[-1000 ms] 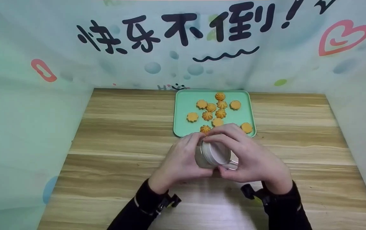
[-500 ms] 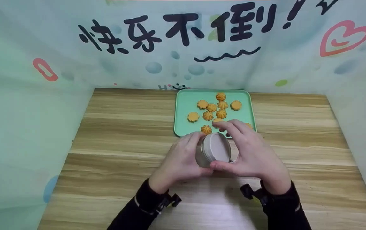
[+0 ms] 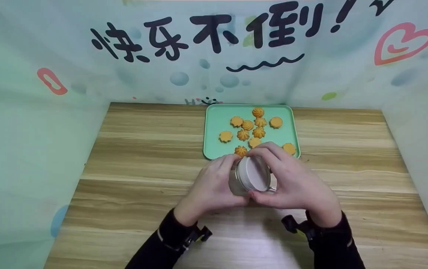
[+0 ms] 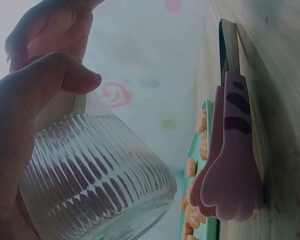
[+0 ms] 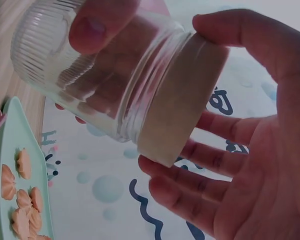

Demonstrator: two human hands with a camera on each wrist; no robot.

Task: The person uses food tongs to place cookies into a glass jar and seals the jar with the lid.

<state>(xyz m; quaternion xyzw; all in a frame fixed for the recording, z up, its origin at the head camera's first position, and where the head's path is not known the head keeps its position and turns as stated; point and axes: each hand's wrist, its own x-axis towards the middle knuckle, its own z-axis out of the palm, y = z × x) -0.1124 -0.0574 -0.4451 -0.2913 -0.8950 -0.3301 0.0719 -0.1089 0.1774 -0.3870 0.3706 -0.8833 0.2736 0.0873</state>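
Note:
A clear ribbed glass jar (image 4: 97, 175) is held tilted in front of the person, its pale screw lid (image 3: 258, 174) toward the right. My left hand (image 3: 211, 184) grips the jar's body, thumb along the glass. My right hand (image 3: 299, 180) holds the lid by its rim, with the thumb (image 5: 235, 30) on one side and fingertips at the other. Through the glass, the jar (image 5: 110, 80) shows no contents, only the hand behind it. Pink paw-shaped tongs (image 4: 230, 150) with a metal end lie on the table below, mostly hidden by the hands in the head view.
A mint-green tray (image 3: 214, 112) bearing several piped cookies (image 3: 242, 135) stands at the back of the wooden table (image 3: 135, 160), just beyond the hands. A printed cloth (image 3: 143, 82) hangs behind the table and along both sides.
The right hand's fingers opened away from the lid half a second ago and have now closed round its rim again. The left hand and jar have stayed in place.

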